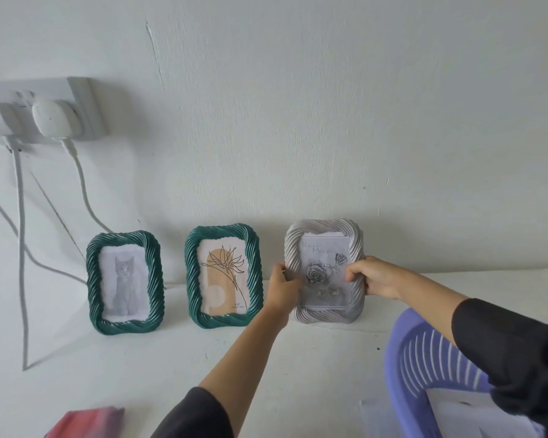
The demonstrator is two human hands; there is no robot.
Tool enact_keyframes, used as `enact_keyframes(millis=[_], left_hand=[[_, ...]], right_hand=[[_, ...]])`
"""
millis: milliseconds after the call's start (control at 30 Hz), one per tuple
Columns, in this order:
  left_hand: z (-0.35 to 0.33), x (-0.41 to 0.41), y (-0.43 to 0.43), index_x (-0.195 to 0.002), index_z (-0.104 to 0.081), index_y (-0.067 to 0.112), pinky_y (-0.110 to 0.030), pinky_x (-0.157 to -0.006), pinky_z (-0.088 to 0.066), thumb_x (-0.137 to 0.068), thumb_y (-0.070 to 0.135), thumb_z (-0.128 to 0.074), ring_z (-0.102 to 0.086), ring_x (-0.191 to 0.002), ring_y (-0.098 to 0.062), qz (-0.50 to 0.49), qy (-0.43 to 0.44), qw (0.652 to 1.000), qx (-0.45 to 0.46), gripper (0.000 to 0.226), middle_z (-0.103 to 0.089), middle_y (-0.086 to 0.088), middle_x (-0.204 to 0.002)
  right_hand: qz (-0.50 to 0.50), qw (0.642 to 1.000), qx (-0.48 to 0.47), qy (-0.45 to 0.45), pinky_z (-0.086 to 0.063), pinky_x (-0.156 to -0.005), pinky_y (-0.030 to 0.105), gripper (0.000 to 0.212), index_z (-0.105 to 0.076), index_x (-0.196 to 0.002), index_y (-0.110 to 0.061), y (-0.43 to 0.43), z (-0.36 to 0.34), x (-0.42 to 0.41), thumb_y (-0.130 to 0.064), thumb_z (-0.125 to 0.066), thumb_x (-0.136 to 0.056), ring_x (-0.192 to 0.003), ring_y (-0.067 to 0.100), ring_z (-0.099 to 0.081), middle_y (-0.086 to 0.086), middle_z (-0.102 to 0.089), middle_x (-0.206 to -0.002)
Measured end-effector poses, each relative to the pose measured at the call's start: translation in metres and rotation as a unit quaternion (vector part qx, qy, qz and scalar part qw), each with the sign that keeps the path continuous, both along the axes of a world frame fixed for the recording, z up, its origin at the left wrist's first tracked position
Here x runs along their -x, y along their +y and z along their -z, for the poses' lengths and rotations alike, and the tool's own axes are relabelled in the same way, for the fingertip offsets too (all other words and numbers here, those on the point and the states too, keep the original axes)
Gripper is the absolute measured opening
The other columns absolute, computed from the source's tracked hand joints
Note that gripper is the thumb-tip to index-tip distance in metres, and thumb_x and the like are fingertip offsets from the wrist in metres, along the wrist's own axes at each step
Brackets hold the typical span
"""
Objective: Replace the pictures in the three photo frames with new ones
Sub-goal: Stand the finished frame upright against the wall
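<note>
Looking from the left side, a white plug block (45,109) sits on the wall (329,105) at about 10 o'clock in the view. Two plugs are in it, and white cords (21,248) hang down to the white table (140,368). Something red and blurry (86,422) pokes in at the bottom edge, at about 7 o'clock.

Next comes a green frame (92,279) at 8 o'clock. It stands up on the table and holds a gray cat picture (124,279). Just beside it, at 7 o'clock, stands a second green frame (192,273) with a flower picture (223,273).

Then comes the gray frame (293,245) at 5 o'clock, upright, close to the wall, with a rose picture (325,273) in it. Its bottom is down by the table, but I cannot tell if it rests there. The left hand (283,287) is at the frame's 9 o'clock. Its grip is closed on that edge, with fingers lying over the front. The right hand (374,276) is at the frame's 3 o'clock. Its grip is closed on that edge too, with fingers curled over onto the picture. Both arms wear dark sleeves.

A purple chair (424,358) with slits in its back is at about 4 o'clock, under the right arm.
</note>
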State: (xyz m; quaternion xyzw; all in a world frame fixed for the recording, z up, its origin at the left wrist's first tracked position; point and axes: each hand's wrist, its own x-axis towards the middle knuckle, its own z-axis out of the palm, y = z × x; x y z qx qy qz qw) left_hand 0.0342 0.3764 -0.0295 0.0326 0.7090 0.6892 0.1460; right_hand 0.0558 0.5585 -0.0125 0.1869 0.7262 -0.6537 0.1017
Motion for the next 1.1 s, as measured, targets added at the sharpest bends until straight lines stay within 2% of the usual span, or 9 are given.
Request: enact_keyframes(millis=[133,200,300,400,600,700,867,1000,1100], left_hand=[[0.007,-0.002,-0.006,-0.114,-0.045,0.005,-0.016,-0.058,-0.046,-0.090,-0.007,-0.047,-0.054,-0.076,-0.010,0.014,0.009,1.000,0.006,0.026,-0.054,-0.006,-0.100],[0.010,-0.003,-0.008,-0.111,-0.047,0.007,-0.016,-0.060,-0.047,-0.090,-0.007,-0.047,-0.055,-0.078,-0.012,0.017,0.016,1.000,0.005,0.025,-0.055,-0.009,-0.105],[0.012,-0.005,-0.008,-0.106,-0.048,0.008,-0.018,-0.063,-0.047,-0.090,-0.007,-0.047,-0.055,-0.079,-0.012,0.028,0.027,0.999,0.013,0.022,-0.057,-0.010,-0.106],[0.015,-0.004,-0.010,-0.114,-0.049,0.003,-0.017,-0.061,-0.046,-0.090,-0.006,-0.047,-0.055,-0.078,-0.011,0.031,0.034,0.999,0.024,0.026,-0.056,-0.010,-0.107],[0.020,-0.003,-0.013,-0.122,-0.048,0.006,-0.018,-0.060,-0.047,-0.090,-0.002,-0.050,-0.055,-0.087,-0.017,0.022,0.046,0.998,0.042,0.033,-0.056,-0.012,-0.108],[0.019,-0.004,-0.011,-0.115,-0.050,0.009,-0.020,-0.061,-0.049,-0.090,-0.004,-0.049,-0.057,-0.089,-0.020,0.027,0.049,0.998,0.028,0.028,-0.058,-0.012,-0.108],[0.017,-0.003,-0.007,-0.105,-0.050,0.017,-0.018,-0.061,-0.049,-0.091,-0.004,-0.049,-0.058,-0.084,-0.016,0.028,0.066,0.997,0.020,0.026,-0.060,-0.009,-0.103],[0.019,-0.001,-0.007,-0.087,-0.051,0.029,-0.018,-0.062,-0.051,-0.092,-0.002,-0.048,-0.057,-0.077,-0.011,0.035,0.066,0.997,0.027,0.032,-0.061,0.000,-0.089],[0.020,0.001,-0.007,-0.088,-0.051,0.029,-0.022,-0.066,-0.052,-0.092,-0.002,-0.048,-0.057,-0.079,-0.013,0.036,0.061,0.997,0.034,0.031,-0.061,-0.003,-0.094]], right_hand=[[0.005,1.000,-0.003,-0.005,-0.039,-0.049,0.022,0.029,-0.046,-0.061,-0.013,-0.001,0.000,-0.001,0.011,-0.042,-0.078,-0.056,0.014,-0.043,0.002,-0.043,-0.058],[0.005,1.000,0.000,-0.009,-0.039,-0.049,0.021,0.030,-0.046,-0.061,-0.013,0.000,0.000,-0.002,0.011,-0.041,-0.078,-0.056,0.014,-0.043,0.003,-0.042,-0.060],[0.006,1.000,0.000,-0.012,-0.038,-0.050,0.021,0.030,-0.046,-0.062,-0.014,0.001,0.000,-0.002,0.010,-0.041,-0.078,-0.055,0.013,-0.042,0.003,-0.041,-0.061],[0.004,1.000,-0.006,-0.017,-0.040,-0.047,0.020,0.029,-0.048,-0.063,-0.014,0.001,0.000,-0.003,0.009,-0.044,-0.079,-0.054,0.013,-0.044,0.001,-0.044,-0.057],[-0.010,1.000,0.021,-0.002,-0.040,-0.056,0.026,0.029,-0.049,-0.063,-0.014,0.007,-0.005,-0.005,0.008,-0.047,-0.081,-0.055,0.014,-0.047,-0.002,-0.050,-0.048],[0.001,0.999,0.040,0.004,-0.039,-0.058,0.027,0.028,-0.051,-0.065,-0.013,0.006,-0.006,-0.001,0.009,-0.045,-0.080,-0.060,0.015,-0.047,0.000,-0.051,-0.055],[0.042,0.998,0.047,0.016,-0.037,-0.058,0.027,0.028,-0.052,-0.061,-0.012,0.007,-0.003,0.008,0.010,-0.043,-0.076,-0.060,0.016,-0.045,-0.003,-0.052,-0.046],[0.043,0.998,0.044,0.009,-0.038,-0.061,0.028,0.026,-0.052,-0.064,-0.013,0.005,-0.001,0.010,0.008,-0.044,-0.076,-0.063,0.018,-0.047,0.003,-0.051,-0.061],[0.036,0.999,0.038,0.002,-0.037,-0.061,0.027,0.025,-0.051,-0.064,-0.014,0.005,-0.002,0.009,0.007,-0.045,-0.077,-0.064,0.017,-0.047,0.003,-0.049,-0.065]])
